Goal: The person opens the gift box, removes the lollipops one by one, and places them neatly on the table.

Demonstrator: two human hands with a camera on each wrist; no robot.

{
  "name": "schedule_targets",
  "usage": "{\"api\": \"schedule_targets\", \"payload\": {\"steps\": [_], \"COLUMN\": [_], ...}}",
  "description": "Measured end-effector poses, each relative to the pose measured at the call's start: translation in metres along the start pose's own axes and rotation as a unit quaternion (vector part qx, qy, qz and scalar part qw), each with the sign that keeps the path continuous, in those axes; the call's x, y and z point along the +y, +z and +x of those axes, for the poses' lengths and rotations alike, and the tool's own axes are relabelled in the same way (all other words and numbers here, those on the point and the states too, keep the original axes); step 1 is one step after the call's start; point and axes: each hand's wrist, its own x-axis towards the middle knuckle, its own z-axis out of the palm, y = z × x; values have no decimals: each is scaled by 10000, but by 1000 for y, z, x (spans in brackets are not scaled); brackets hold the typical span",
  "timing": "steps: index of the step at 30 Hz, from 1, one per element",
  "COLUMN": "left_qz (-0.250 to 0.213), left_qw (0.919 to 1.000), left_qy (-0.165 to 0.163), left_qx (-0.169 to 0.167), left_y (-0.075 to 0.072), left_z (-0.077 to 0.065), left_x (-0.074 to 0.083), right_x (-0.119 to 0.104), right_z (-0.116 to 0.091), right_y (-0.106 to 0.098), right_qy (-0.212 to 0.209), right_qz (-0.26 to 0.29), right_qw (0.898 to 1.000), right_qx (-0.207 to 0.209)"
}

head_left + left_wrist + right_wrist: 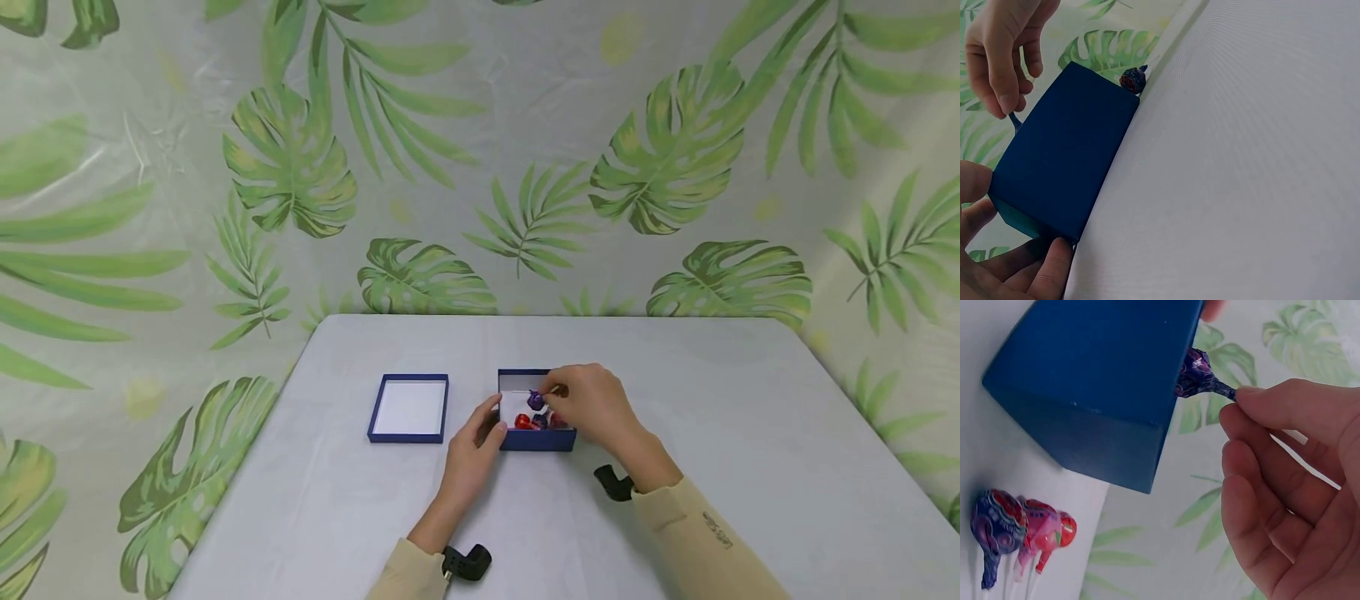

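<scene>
My right hand [596, 404] pinches a purple-wrapped lollipop [536, 401] between thumb and forefinger, over the open blue box [536, 445]. In the right wrist view its wrapped head [1196, 374] shows at the box's rim, and the fingertips grip the twisted wrapper and stick. My left hand [471, 450] holds the box at its left end, thumb and fingers around the corner. Inside the white interior lie red [522, 422] and purple lollipops. Several wrapped lollipops, among them a blue-purple one [999, 522] and a pink one [1041, 526], lie beside the box; my right hand hides them in the head view.
A shallow blue-rimmed lid [405, 438] with a white inside lies to the left of the box. Both stand on a white-covered table [337, 500]. A leaf-patterned curtain [540, 125] hangs behind the table's far edge.
</scene>
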Motion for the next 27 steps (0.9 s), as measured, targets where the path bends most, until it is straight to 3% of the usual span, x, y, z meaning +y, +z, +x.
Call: {"api": "schedule_targets", "payload": {"steps": [16, 27], "left_qz": [-5, 53], "left_qw": [10000, 10000], "left_qy": [-25, -36], "left_qx": [7, 17], "left_y": [0, 0], "left_z": [1, 1], "left_x": [1, 1], "right_x": [12, 29], "right_z": [-15, -28], "right_y": [-21, -31], "right_qy": [-59, 298], "right_qz": [449, 1117], "right_qw": [9984, 9929], "right_qx": [340, 267]}}
